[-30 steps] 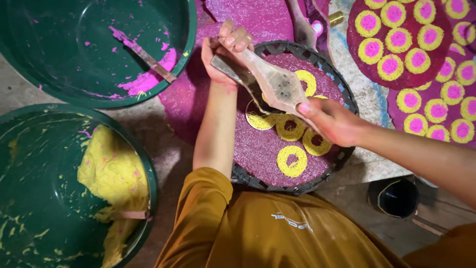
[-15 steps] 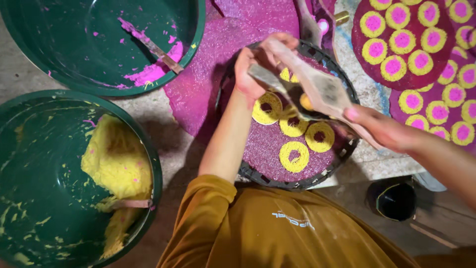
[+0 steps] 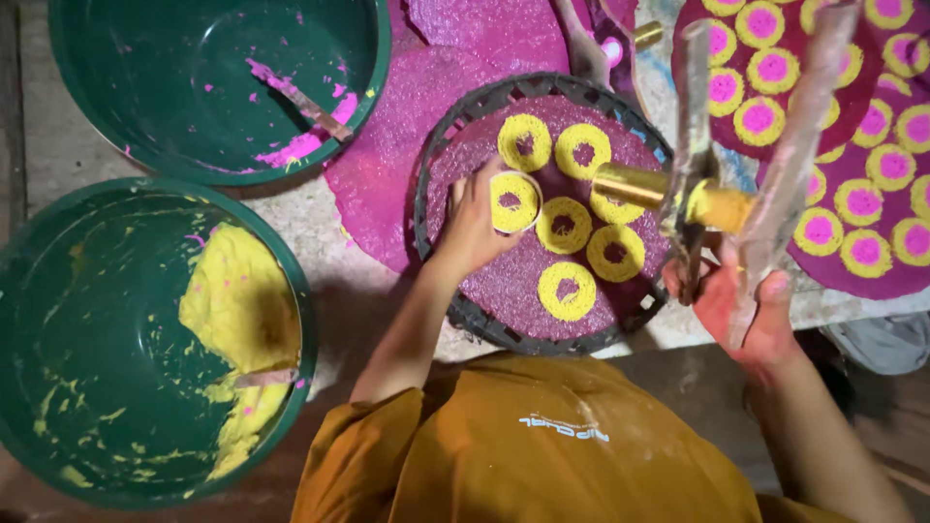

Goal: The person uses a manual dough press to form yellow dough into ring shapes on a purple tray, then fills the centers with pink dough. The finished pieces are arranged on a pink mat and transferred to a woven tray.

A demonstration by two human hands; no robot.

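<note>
Nearest the camera is the person's orange shirt (image 3: 523, 455), with both forearms reaching out from it. At lower left stands a large green basin (image 3: 39, 320) holding a slab of yellow dough (image 3: 237, 310) and a small scraper lying against it.

The right hand (image 3: 751, 310), stained pink, is closed around the handles of a hinged press (image 3: 736, 165), which it holds up above the worktop (image 3: 320, 252). Its two long arms stand apart and rise towards the top edge of the view, and a brass tube (image 3: 635, 184) sticks out sideways from it. The arms are blurred, so their exact shape is hard to tell.

The left hand (image 3: 475, 228) rests on a round dark tray (image 3: 455, 165) covered with a purple sheet. Its fingers are curled on a yellow ring (image 3: 513, 200), which lies on the sheet just beside six other yellow rings.

Further off, a second green basin (image 3: 97, 107) holds smears of pink dough (image 3: 305, 145) and a stick. At upper right lie purple rounds (image 3: 833, 266) dotted with yellow rings that have pink centres.
</note>
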